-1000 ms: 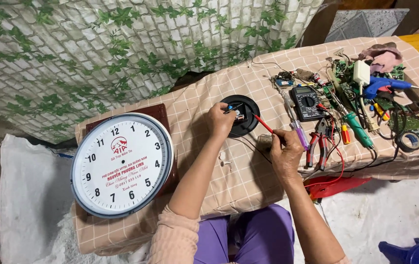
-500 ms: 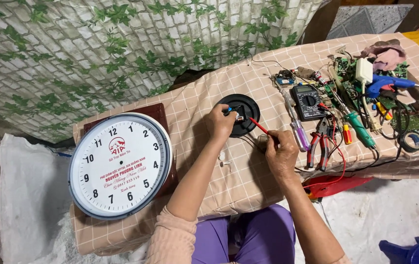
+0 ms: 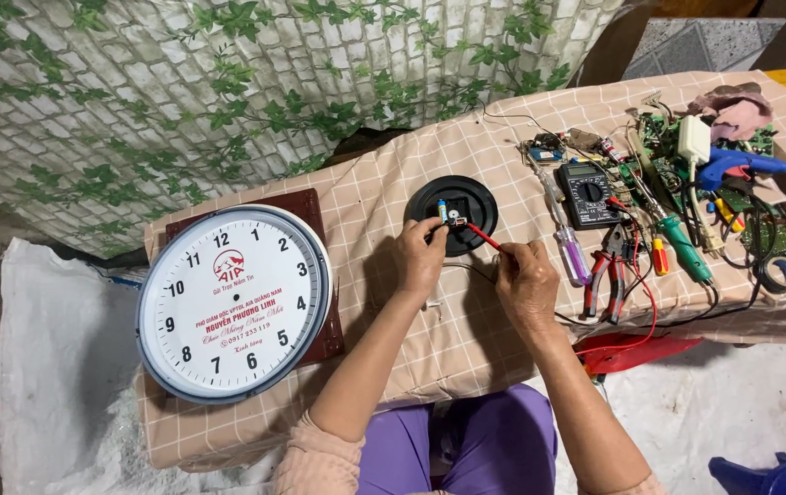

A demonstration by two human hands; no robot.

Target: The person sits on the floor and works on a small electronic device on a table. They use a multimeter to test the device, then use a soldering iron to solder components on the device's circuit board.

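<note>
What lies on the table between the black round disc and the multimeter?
In the head view, a purple-handled screwdriver lies between the black disc and the multimeter, on the checked cloth.

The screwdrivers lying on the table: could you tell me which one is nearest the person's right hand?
The purple-handled screwdriver with the clear shaft end is nearest the right hand. It lies just beside that hand, left of the red pliers; the green-handled screwdriver lies farther right.
</note>
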